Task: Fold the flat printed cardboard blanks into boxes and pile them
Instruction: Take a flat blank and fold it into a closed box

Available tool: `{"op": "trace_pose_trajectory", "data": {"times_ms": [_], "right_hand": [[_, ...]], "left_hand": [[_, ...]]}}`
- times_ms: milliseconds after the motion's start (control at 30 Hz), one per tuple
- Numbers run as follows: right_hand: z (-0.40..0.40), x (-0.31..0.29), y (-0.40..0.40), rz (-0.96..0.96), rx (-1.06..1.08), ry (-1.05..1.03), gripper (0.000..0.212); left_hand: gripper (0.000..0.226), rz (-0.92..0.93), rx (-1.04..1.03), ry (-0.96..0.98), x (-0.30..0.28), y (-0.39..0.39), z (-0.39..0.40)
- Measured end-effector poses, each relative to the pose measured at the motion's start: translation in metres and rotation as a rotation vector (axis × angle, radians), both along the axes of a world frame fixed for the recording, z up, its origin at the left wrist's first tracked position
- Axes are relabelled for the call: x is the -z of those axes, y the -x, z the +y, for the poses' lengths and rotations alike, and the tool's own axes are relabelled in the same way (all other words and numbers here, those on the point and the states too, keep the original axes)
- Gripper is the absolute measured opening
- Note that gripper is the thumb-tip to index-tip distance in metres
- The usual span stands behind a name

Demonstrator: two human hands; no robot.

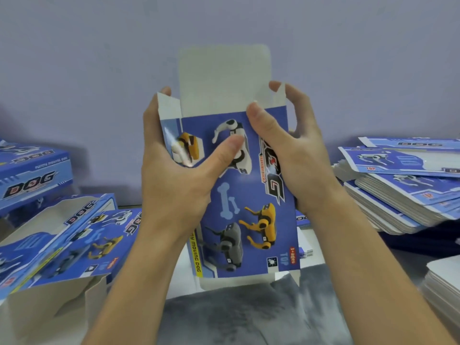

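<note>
the blue dog box is held up over the lap, with the left hand and right hand curled round its top sides, and it looks light, thin and bendy, best held by its edges.

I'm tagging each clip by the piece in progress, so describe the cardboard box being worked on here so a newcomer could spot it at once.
Start at the plain lilac wall at the back; in front of its middle, both hands hold one blue printed cardboard box upright. The left hand and right hand grip its upper sides. Unlike the stacked flat blanks at right, it alone is held upright, its plain white top flap standing open.
</note>
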State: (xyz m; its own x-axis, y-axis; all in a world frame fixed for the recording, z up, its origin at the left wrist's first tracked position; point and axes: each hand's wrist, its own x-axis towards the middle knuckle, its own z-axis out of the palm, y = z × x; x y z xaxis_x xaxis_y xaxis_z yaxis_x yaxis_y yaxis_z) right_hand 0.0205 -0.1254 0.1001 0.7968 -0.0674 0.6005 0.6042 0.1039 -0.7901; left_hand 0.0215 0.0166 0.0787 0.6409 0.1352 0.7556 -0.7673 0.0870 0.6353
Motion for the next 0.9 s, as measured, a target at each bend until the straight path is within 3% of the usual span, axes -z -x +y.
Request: {"op": "trace_pose_trajectory", "data": {"times_ms": [533, 700, 900], "right_hand": [[0.0036, 0.0052, -0.0019, 0.025, 0.054, -0.084, 0.046], [0.0050, 0.0054, -0.0028, 0.002, 0.067, -0.082, 0.039], [0.0037, 0.0035, -0.0036, -0.025, 0.057, -0.006, 0.014]], "left_hand": [[0.086, 0.036, -0.116, -0.070, 0.0002, -0.0043, 0.0049], [0.075, 0.022, -0.137, -0.072, 0.0002, -0.0052, 0.0036], [0.047, 0.042, -0.243, -0.133, -0.0023, -0.0020, 0.0056]]}}
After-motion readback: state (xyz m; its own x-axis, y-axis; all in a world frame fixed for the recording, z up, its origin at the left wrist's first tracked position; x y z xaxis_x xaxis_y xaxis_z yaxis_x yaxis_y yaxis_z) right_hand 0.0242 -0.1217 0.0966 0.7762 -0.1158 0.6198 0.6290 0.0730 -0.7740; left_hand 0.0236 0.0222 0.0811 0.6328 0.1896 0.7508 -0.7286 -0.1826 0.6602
